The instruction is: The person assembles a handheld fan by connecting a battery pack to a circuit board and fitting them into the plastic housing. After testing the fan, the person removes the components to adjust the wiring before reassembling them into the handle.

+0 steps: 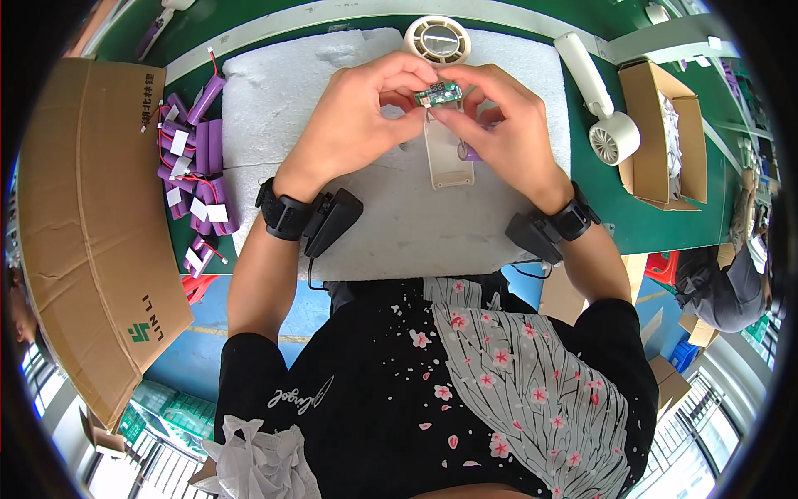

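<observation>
Between my two hands is a small green circuit board [440,95], pinched at both ends by the fingertips. My left hand [357,112] closes on its left end, thumb below and fingers above. From the other side my right hand [507,116] grips it; a purple battery cell [470,152] shows partly beneath that hand, and I cannot tell whether the hand holds it. Under the hands lies a white handheld fan [437,41], its round head beyond my fingers and its open handle shell [450,170] pointing toward me.
A grey-white foam pad [374,224] covers the middle of the green table [657,229]. Purple batteries with wires [195,158] are heaped at left beside a large cardboard box [91,216]. At right lie another white fan [611,137] and an open carton [636,125] holding white pieces.
</observation>
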A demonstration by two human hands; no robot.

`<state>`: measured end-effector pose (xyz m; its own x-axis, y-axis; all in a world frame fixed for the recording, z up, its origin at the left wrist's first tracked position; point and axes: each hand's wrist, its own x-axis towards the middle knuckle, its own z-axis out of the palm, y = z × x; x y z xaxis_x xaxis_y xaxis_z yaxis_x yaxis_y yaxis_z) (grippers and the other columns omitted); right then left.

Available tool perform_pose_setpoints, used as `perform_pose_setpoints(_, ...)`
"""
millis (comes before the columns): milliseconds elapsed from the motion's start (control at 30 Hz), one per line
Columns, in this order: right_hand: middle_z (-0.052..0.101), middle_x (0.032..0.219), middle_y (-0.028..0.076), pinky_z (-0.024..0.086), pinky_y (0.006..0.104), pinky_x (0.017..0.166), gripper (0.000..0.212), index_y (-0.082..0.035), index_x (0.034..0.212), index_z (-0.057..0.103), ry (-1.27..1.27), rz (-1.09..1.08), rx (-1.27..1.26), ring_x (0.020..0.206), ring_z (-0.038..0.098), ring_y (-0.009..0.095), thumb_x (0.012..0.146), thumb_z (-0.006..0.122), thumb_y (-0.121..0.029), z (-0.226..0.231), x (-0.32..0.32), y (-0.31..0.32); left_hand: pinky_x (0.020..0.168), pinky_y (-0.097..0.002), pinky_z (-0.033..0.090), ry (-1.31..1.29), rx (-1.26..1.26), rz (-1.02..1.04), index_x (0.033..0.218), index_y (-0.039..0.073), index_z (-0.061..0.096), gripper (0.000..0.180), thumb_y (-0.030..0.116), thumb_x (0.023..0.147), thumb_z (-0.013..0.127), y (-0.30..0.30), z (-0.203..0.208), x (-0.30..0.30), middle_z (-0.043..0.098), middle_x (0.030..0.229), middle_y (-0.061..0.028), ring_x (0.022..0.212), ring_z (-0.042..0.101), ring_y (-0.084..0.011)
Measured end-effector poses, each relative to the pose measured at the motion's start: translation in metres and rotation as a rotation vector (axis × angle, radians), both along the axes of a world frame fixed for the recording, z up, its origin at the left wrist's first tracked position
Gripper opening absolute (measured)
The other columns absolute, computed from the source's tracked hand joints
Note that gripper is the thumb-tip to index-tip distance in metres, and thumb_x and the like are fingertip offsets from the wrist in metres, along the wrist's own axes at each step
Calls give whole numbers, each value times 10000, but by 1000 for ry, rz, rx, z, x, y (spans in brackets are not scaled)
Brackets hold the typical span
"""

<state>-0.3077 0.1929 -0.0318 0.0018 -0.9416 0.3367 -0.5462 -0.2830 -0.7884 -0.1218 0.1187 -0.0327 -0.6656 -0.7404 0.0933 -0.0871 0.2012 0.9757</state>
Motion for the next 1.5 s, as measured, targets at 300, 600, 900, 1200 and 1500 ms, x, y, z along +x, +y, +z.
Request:
perform_pose_setpoints(300,649,880,6,491,211,522,348,-105,1086,690,58,-32,-6,709,619,80,753,787,-76,-3,-1,-1,769,-261,555,-37,134,41,1081,-4,685,288,18,793,690,1,3,1,719,914,-103,816,690,-135)
perform_pose_setpoints(600,653,872,16,502,202,532,328,-92,1057,702,68,-46,-18,688,624,80,743,798,-84,-4,-1,-3,722,-247,556,-51,63,76,1040,9,719,253,43,788,716,1,-2,1,725,889,-102,784,691,-127)
perform_pose_setpoints(900,649,846,16,501,201,536,325,-84,1033,711,82,-54,-20,647,613,81,724,815,-93,-5,-1,-4,658,-234,531,-22,-95,40,1010,17,728,234,49,778,731,-1,-5,2,718,852,-86,722,666,-108)
perform_pose_setpoints(1200,660,839,32,490,207,541,310,-76,1012,714,75,-58,-9,633,597,79,721,819,-98,-4,0,-4,648,-229,521,-8,-78,38,1005,16,728,240,46,767,751,-3,-7,1,715,849,-83,722,655,-98)
perform_pose_setpoints(1500,656,870,40,497,231,603,228,-56,998,710,2,-11,89,695,616,105,778,766,-67,-1,-4,-4,684,-242,522,-11,98,4,1038,33,726,257,21,781,726,-6,-4,6,708,848,-59,741,653,-109)
